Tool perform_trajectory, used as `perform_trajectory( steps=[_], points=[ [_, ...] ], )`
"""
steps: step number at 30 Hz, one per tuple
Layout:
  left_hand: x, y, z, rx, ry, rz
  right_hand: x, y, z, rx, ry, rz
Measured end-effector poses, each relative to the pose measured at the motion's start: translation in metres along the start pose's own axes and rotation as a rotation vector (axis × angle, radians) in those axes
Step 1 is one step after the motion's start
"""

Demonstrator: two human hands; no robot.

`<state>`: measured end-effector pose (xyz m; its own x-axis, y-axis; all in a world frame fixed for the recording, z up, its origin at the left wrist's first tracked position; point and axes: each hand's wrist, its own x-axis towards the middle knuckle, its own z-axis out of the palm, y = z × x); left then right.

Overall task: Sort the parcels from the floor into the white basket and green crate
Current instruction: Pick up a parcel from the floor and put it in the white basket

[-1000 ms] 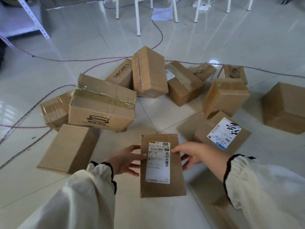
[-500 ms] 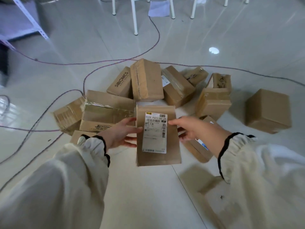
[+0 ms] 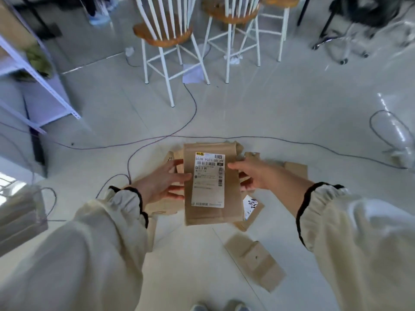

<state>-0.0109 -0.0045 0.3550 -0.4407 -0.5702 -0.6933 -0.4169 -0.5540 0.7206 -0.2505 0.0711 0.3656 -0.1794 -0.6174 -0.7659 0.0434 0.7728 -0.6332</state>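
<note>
In the head view, a brown parcel [image 3: 211,182] with a white label [image 3: 207,176] is held up above the floor [image 3: 224,113]. It is gripped on its left side by the left hand [image 3: 161,182] and on its right side by the right hand [image 3: 253,176], with thumbs on the front. More boxes [image 3: 296,168] are seen on the floor behind it, and one small box [image 3: 254,261] lies nearer the feet. The white basket and green crate are not seen. A cord [image 3: 269,138] is spread over the floor, so a foot could be caught in it. The parcel could be dropped if one hand is let go too soon
</note>
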Motion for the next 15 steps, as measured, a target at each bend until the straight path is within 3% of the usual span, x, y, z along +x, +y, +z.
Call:
perform_trajectory(
  steps=[8,15],
  points=[
    [-0.098,0.132,0.049,0.124,-0.072,0.085,-0.152,-0.076,-0.048,0.041,0.246,-0.074],
    [-0.145,0.183,0.094,0.18,-0.186,0.171,-0.239,-0.084,-0.078,0.07,0.411,-0.109]
  ],
)
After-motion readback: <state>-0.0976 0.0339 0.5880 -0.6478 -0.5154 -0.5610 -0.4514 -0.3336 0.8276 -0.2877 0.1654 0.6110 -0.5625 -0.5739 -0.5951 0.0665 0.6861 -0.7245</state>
